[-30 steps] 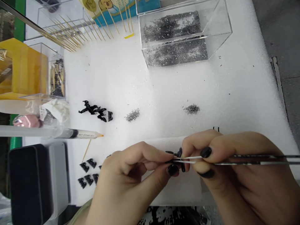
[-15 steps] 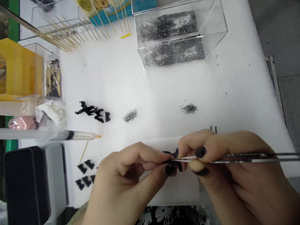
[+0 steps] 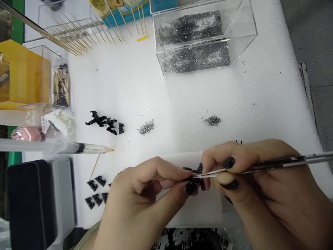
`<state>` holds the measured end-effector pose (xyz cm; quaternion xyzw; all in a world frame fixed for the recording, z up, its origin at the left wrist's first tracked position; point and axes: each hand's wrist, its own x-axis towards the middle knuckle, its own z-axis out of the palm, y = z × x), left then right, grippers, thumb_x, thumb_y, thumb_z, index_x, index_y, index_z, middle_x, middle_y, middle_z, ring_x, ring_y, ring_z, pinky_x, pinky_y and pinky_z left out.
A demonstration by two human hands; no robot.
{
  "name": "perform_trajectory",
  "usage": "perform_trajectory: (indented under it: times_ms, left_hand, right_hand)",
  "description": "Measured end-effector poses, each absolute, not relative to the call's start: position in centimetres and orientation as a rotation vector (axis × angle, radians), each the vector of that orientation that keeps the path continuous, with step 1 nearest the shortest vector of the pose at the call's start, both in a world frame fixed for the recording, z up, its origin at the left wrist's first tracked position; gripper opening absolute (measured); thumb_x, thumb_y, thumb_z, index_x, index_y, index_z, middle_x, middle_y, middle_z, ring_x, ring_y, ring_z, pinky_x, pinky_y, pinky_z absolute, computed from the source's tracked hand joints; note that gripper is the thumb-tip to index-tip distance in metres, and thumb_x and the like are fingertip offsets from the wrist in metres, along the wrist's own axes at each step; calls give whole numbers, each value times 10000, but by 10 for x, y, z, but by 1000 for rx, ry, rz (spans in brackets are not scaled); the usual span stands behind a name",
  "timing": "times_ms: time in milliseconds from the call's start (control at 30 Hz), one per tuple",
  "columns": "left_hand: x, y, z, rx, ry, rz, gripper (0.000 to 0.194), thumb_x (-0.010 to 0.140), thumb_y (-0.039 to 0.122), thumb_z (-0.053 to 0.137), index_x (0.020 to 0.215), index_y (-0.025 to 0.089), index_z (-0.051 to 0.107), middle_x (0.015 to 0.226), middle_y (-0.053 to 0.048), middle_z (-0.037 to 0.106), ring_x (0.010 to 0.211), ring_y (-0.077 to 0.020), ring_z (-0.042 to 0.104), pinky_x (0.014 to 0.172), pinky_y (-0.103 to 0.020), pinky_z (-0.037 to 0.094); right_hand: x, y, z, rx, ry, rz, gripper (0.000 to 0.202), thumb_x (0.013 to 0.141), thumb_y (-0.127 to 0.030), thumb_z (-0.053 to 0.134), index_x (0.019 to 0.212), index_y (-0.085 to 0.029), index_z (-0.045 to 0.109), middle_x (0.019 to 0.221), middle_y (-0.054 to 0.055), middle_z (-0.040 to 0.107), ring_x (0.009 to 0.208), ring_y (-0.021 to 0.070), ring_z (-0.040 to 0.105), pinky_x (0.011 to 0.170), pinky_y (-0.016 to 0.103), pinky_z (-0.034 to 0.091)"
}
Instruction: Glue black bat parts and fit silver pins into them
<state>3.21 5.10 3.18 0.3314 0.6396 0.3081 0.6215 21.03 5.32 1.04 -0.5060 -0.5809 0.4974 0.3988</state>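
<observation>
The gray floor (image 3: pixel 307 41) shows past the edge of a big white foam board (image 3: pixel 260 114), which looks soft and grainy, like packed snow. Two hands meet low over it. The left hand (image 3: pixel 143 198) pinches a small dark piece (image 3: pixel 190 178) between finger and thumb; it is mostly hidden, so I can't tell its shape. The right hand (image 3: pixel 281 191) holds long, thin, shiny tweezers (image 3: pixel 288 162) between thumb and finger, their pale tips almost together at the piece. At the top sits a clear, hard plastic box (image 3: pixel 244 35) with straight sides and dark, glittery bits spread in it. Over on the left are a bright yellow box (image 3: pixel 31 78) and a smooth black case (image 3: pixel 27 205) with round corners. A see-through syringe (image 3: pixel 90 148) lies with its orange tip over the board. Thin wooden sticks (image 3: pixel 74 40) stand in a curved row. Then come jumbled black scraps (image 3: pixel 97 120) with jagged edges, and little black pieces (image 3: pixel 97 199) in rows by the left wrist. Smallest are the tiny grains in two heaps, one silvery (image 3: pixel 146 127) and one darker (image 3: pixel 212 120).
</observation>
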Motion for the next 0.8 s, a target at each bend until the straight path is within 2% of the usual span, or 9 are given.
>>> perform_trajectory:
  times_ms: [133, 367, 467, 667, 800]
  left_hand:
    - [33, 51, 33, 740, 1453, 719, 236, 753, 114, 797, 726, 348, 791, 701, 101, 791, 655, -124, 779, 609, -95, 609]
    - [34, 53, 33, 755, 1455, 736, 224, 738, 94, 787, 719, 317, 787, 699, 78, 797, 655, -144, 787, 620, -114, 621]
    - [33, 54, 32, 780, 1461, 744, 215, 730, 100, 787, 723, 314, 791, 703, 63, 801, 644, -152, 787, 609, -113, 617]
    - [34, 55, 31, 776, 1450, 740, 215, 736, 87, 777, 712, 301, 775, 686, 72, 795, 641, -144, 785, 612, -115, 617]
    - [34, 55, 32, 792, 1456, 740, 222, 727, 90, 778, 715, 312, 780, 693, 73, 798, 638, -138, 783, 606, -99, 606]
  right_hand:
    - [209, 55, 11, -1266, -1421, 1293, 78, 1036, -359, 545, 1043, -287, 517, 914, -20, 664, 715, 65, 658, 599, 54, 538]
    - [208, 55, 10, -1251, -1389, 1331, 64, 1033, -340, 557, 1048, -285, 530, 926, -33, 667, 605, 50, 582, 585, 61, 537]
    - [206, 56, 10, -1243, -1342, 1343, 67, 1021, -328, 582, 1043, -281, 540, 927, -28, 672, 631, 53, 592, 619, 61, 548]
    - [208, 58, 11, -1203, -1318, 1391, 111, 1001, -187, 603, 1041, -266, 537, 939, -25, 673, 649, 52, 593, 623, 58, 541]
    - [208, 56, 11, -1233, -1380, 1361, 38, 1034, -283, 557, 1057, -280, 527, 938, -22, 669, 655, 64, 602, 607, 77, 545]
